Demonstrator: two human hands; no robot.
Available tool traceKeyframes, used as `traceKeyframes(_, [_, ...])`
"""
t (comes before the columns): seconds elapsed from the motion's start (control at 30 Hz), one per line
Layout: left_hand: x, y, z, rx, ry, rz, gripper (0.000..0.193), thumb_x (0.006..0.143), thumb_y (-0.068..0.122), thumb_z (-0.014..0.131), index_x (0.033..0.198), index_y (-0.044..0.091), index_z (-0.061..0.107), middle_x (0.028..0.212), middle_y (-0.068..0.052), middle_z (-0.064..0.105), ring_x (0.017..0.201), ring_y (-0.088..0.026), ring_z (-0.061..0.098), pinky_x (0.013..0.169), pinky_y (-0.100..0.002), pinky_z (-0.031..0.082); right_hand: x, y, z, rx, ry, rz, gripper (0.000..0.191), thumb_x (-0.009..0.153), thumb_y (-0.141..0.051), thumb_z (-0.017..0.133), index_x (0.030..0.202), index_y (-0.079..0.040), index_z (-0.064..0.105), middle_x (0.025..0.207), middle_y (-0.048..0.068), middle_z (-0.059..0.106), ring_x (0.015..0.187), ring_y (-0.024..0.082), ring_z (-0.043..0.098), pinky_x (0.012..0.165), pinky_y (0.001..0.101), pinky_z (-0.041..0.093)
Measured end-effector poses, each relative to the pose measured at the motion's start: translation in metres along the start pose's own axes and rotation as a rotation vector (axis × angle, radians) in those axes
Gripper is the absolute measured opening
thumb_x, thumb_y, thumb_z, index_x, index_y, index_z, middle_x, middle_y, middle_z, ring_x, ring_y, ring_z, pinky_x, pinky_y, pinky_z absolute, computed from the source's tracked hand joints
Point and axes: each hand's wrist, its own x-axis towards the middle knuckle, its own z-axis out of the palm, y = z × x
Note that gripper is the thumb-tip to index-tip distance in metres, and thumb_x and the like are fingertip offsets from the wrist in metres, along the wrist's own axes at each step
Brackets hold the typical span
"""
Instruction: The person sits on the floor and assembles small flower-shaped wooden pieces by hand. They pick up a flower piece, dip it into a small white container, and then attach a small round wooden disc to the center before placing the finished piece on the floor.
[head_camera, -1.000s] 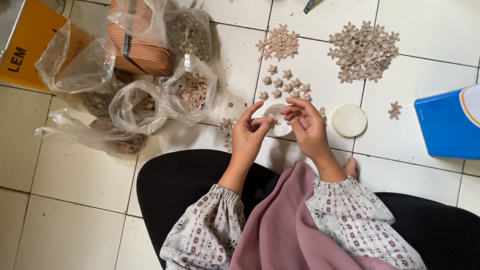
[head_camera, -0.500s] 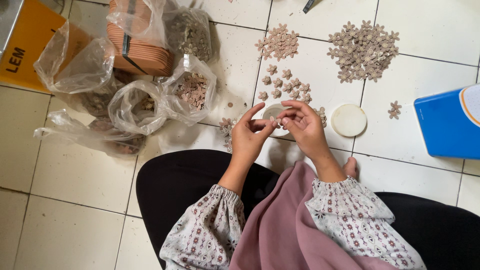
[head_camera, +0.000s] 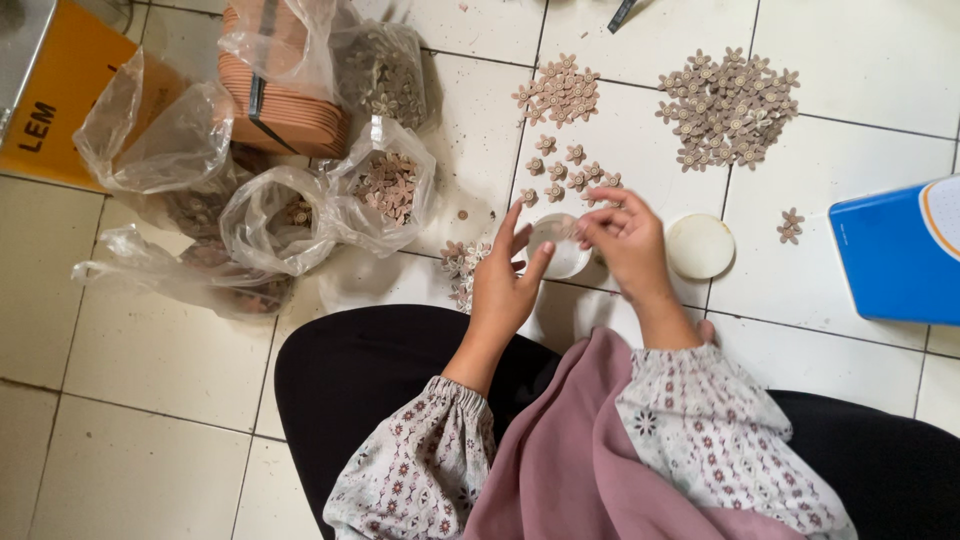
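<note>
1. Head view: a person seated on a tiled floor (head_camera: 150, 330) works over a small clear dish (head_camera: 560, 245), with the left hand (head_camera: 505, 285) cupped against its near-left edge, grip apart, fingers spread.
2. The right hand (head_camera: 625, 235) sits at the dish's right rim, fingertips pinched together on something too small to identify.
3. Rows of small brown flower pieces (head_camera: 565, 175) lie just beyond the dish; a bigger heap (head_camera: 728, 108) lies farther beyond, to its right.
4. A round white lid (head_camera: 700, 246) rests right of the dish; clear bags (head_camera: 385, 190) of pieces crowd its left.
5. Risk, as judged: a nudged dish could tip or slide into the neat rows, scattering them.
</note>
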Motion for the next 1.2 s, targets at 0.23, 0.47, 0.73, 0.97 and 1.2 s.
traceKeyframes(0.23, [0.005,-0.013,0.001,-0.086,0.122,-0.066,0.037,0.098,0.017,0.067,0.132,0.005,0.063,0.117,-0.013,0.075,0.102,-0.019,0.074,0.081,-0.032,0.06,0.084,-0.007,-0.029,0.134,0.264,0.057,0.038,0.09,0.003,0.07,0.125,0.003,0.055,0.092,0.014,0.075,0.077,0.017,0.072,0.071,0.0282,0.062])
traceKeyframes(0.47, [0.012,-0.011,-0.008,-0.075,0.2,-0.129,0.02,0.091,0.016,0.074,0.108,0.004,0.076,0.095,-0.007,0.076,0.083,-0.013,0.069,0.07,-0.028,0.056,0.072,0.01,-0.042,-0.258,0.394,0.049,0.04,0.091,-0.001,0.068,0.128,0.0,0.054,0.096,0.013,0.074,0.074,0.014,0.069,0.063,0.0251,0.056])
traceKeyframes(0.73, [0.028,-0.028,-0.034,-0.252,0.288,-0.201,0.021,0.099,0.019,0.065,0.106,0.003,0.078,0.086,-0.005,0.074,0.063,-0.015,0.057,0.058,-0.032,0.046,-0.007,0.023,-0.06,-0.315,0.267,0.106,0.04,0.092,0.0,0.062,0.132,-0.002,0.055,0.107,0.01,0.073,0.077,0.008,0.063,0.064,0.0224,0.05])
traceKeyframes(0.97, [0.036,-0.058,-0.046,-0.112,0.394,-0.257,0.041,0.108,0.033,0.057,0.09,0.0,0.074,0.069,-0.01,0.066,0.058,-0.015,0.059,0.055,-0.033,0.045,-0.025,0.039,-0.039,-0.395,0.187,-0.05,0.042,0.093,0.001,0.063,0.134,-0.003,0.055,0.107,0.009,0.071,0.076,0.007,0.062,0.065,0.0219,0.051])
traceKeyframes(1.2, [0.038,-0.075,-0.036,0.63,0.142,-0.178,0.017,0.086,0.029,0.074,0.097,0.016,0.076,0.088,-0.004,0.077,0.082,-0.029,0.072,0.073,-0.045,0.055,-0.026,0.032,-0.027,-0.626,0.195,-0.118,0.043,0.091,0.002,0.063,0.133,-0.006,0.06,0.102,0.008,0.07,0.07,0.01,0.063,0.055,0.0275,0.056])
